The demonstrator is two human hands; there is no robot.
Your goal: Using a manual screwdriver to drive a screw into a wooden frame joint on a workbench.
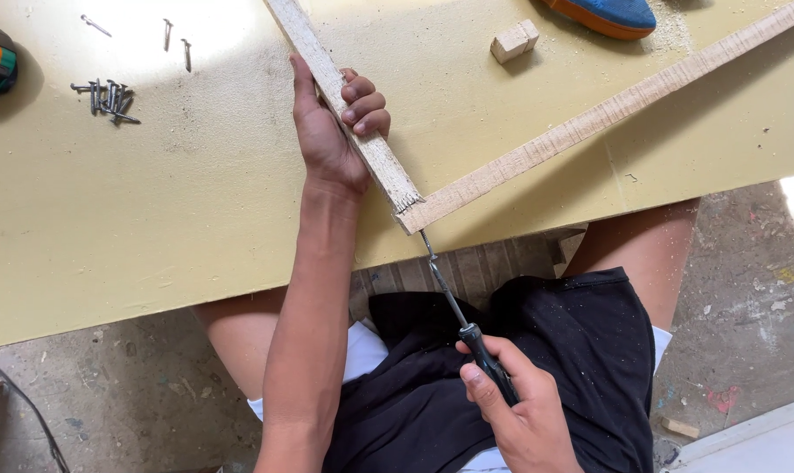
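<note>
Both hands gripping: left wood strip, right screwdriver at joint.

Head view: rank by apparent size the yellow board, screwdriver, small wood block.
1. yellow board
2. screwdriver, though it sits nearer the camera, which inflates it
3. small wood block

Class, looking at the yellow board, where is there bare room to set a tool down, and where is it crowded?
Free: the wide patch below the nails, left of the left hand. Crowded: the joint of the two wooden strips.
</note>
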